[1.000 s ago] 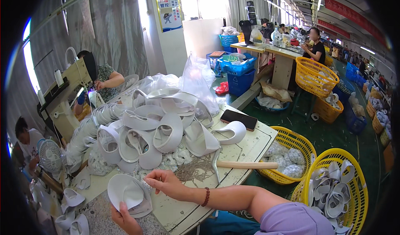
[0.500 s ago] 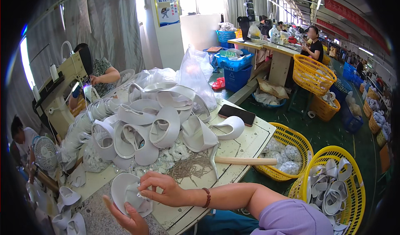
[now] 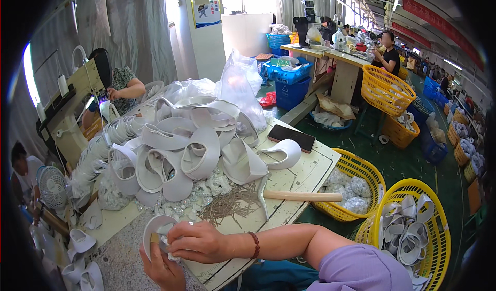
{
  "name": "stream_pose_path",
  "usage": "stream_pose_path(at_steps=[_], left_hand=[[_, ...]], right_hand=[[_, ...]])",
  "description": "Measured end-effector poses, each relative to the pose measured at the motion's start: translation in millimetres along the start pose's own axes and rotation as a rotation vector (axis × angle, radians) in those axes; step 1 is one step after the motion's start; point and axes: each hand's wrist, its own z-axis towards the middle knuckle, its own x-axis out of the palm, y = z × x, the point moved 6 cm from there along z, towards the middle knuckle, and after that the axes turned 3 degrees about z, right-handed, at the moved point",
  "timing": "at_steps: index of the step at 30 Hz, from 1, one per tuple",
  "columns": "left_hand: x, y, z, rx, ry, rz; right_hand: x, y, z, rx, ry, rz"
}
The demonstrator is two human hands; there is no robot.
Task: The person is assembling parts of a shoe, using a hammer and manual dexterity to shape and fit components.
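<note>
My left hand [image 3: 163, 270] is closed around the lower edge of a white shoe upper [image 3: 155, 224], held over the near left part of the table. At the upper's right side, the fingers of my right hand [image 3: 199, 242] are curled and pressed on it; their tips are partly hidden. A small tan patch shows inside the upper, beside these fingers. Just beyond the hands lie a heap of white shoe uppers [image 3: 201, 151], some sparkling trim [image 3: 206, 192] and a scatter of thin brown sticks [image 3: 235, 206].
A hammer [image 3: 299, 195] with a pale wooden handle and a dark phone [image 3: 291, 137] lie on the table's right side. Yellow baskets [image 3: 382, 175] stand right of it. A sewing machine [image 3: 77, 102] is at left, with a person's arm [image 3: 129, 90] behind it.
My right hand has come down and closer over the upper, its fingers now against it. My left hand has moved from spread fingers to a grip on the upper, which is turned more edge-on.
</note>
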Motion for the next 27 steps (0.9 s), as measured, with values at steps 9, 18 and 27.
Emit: stream_pose_path(at_steps=[9,18,27], left_hand=[[8,1,-1,-0.057,0.046,-0.221],[7,1,-2,-0.144,0.05,-0.287],[8,13,-3,-0.259,0.086,-0.444]], right_hand=[[9,-21,-3,0.309,0.025,0.267],[18,-56,-17,0.834,0.131,0.738],[17,-50,-12,0.983,0.26,0.801]])
